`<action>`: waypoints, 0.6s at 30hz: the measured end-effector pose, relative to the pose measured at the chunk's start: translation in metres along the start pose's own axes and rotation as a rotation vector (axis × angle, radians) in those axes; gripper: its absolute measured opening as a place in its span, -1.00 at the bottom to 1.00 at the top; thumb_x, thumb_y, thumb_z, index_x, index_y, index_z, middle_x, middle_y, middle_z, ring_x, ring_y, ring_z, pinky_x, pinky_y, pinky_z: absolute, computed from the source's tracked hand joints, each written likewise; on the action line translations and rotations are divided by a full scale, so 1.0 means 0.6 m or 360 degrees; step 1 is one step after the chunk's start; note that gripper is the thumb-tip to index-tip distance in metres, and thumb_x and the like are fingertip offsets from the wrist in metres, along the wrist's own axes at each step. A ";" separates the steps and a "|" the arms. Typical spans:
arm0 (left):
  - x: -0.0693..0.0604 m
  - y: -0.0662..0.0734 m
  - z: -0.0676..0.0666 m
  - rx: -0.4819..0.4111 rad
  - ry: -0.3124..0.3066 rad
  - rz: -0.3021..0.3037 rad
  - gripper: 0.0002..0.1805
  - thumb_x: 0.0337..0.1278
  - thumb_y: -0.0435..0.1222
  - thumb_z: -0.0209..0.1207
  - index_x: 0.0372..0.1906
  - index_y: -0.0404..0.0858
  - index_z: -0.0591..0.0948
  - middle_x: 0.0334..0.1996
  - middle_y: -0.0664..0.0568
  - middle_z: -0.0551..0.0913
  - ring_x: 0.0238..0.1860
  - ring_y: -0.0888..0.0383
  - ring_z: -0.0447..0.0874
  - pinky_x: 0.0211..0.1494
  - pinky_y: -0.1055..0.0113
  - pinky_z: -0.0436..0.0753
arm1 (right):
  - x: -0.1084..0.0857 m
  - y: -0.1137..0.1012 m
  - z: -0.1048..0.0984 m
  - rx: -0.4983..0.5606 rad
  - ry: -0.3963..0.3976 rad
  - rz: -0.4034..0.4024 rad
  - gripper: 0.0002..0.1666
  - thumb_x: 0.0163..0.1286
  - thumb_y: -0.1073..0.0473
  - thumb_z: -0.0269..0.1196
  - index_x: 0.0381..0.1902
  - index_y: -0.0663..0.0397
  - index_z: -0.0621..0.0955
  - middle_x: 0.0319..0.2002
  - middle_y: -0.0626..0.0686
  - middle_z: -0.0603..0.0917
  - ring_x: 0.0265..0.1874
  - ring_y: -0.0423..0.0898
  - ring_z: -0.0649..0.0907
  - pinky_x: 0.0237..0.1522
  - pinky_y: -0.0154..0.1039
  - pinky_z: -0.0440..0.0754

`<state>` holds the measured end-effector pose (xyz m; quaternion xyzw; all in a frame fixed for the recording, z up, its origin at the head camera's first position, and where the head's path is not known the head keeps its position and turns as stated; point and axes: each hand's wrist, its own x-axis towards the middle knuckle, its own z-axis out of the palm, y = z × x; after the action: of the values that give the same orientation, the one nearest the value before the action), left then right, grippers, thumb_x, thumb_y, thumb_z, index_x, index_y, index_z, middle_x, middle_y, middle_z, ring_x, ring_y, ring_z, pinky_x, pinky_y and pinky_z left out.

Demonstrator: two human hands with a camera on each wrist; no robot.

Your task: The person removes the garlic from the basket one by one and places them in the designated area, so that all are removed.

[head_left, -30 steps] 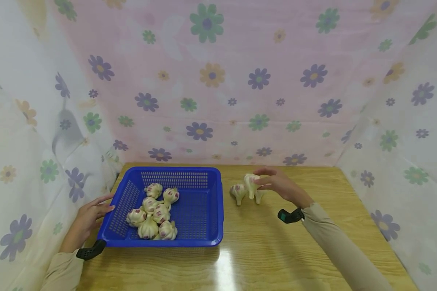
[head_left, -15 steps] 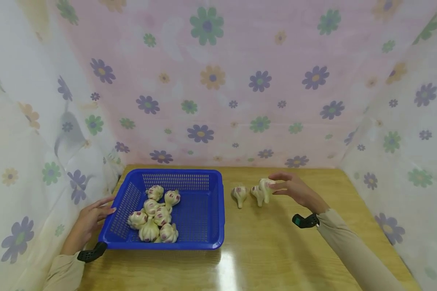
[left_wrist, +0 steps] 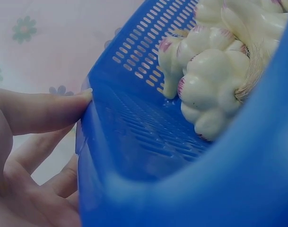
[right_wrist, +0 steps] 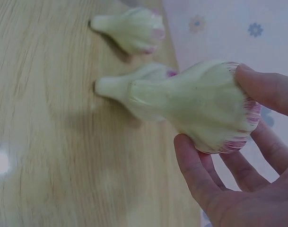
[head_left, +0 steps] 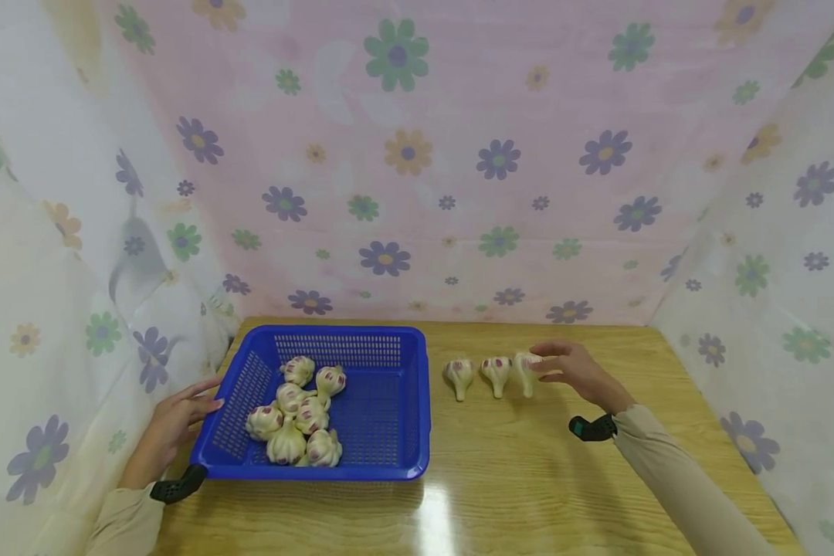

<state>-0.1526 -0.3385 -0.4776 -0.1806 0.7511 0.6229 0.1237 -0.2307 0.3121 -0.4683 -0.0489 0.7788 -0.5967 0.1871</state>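
Your R hand (head_left: 575, 372), part-closed w/ thumb & fingers gripping a garlic (right_wrist: 196, 106), just moved it farther R of the basket (head_left: 361, 472), past 2 other garlics (head_left: 496, 374), so 3 now line up there. Your L hand (head_left: 172, 422), nearly closed, pinches the basket's L rim.

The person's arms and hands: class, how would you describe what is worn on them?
The left sleeve and right sleeve are long, plain beige and slightly wrinkled. The left hand and right hand wear no gloves. A small black device sits at the left wrist; a matching one, with a green patch, sits at the right.
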 end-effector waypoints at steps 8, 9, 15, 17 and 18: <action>-0.006 0.004 0.004 0.0009 0.0011 0.0015 -0.28 0.19 -0.16 0.22 0.41 -0.21 0.25 -0.24 0.29 0.60 -0.24 0.27 0.61 -0.16 0.27 0.60 | 0.013 0.035 -0.015 -0.0068 0.0054 0.0049 -0.29 0.34 0.19 0.23 0.30 0.48 0.23 0.26 0.39 0.28 0.15 0.21 0.44 0.11 0.13 0.44; -0.007 0.006 0.004 0.0016 0.0005 0.0017 -0.28 0.20 -0.16 0.21 0.42 -0.21 0.24 -0.24 0.30 0.61 -0.23 0.27 0.61 -0.15 0.27 0.60 | 0.015 0.040 -0.017 -0.0075 0.0066 0.0054 -0.28 0.33 0.19 0.23 0.29 0.48 0.24 0.26 0.39 0.29 0.14 0.20 0.45 0.10 0.11 0.46; -0.003 -0.001 -0.001 0.0034 0.0010 0.0077 -0.28 0.15 -0.11 0.24 0.40 -0.18 0.29 -0.21 0.27 0.61 -0.20 0.24 0.60 -0.13 0.26 0.59 | 0.028 0.065 -0.020 -0.0051 0.0138 0.0069 -0.32 0.31 0.18 0.26 0.26 0.44 0.30 0.23 0.37 0.34 0.02 0.05 0.55 0.09 0.11 0.46; 0.006 -0.013 -0.005 0.0001 0.0039 0.0097 -0.33 0.11 -0.12 0.27 0.35 -0.13 0.38 -0.22 0.20 0.63 -0.22 0.21 0.62 -0.16 0.23 0.61 | 0.032 0.071 -0.018 -0.0029 0.0162 0.0067 -0.34 0.31 0.19 0.26 0.25 0.45 0.32 0.21 0.37 0.36 -0.03 -0.01 0.58 0.10 0.13 0.45; 0.009 -0.017 -0.006 -0.0003 0.0041 0.0108 -0.34 0.09 -0.11 0.29 0.33 -0.12 0.41 -0.22 0.18 0.63 -0.23 0.20 0.63 -0.17 0.22 0.61 | 0.033 0.074 -0.016 -0.0026 0.0175 0.0064 -0.34 0.31 0.19 0.26 0.24 0.45 0.33 0.20 0.36 0.38 -0.06 -0.03 0.59 0.10 0.14 0.45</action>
<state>-0.1529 -0.3444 -0.4881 -0.1632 0.7576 0.6251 0.0927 -0.2460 0.3273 -0.5130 -0.0018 0.7935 -0.5883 0.1556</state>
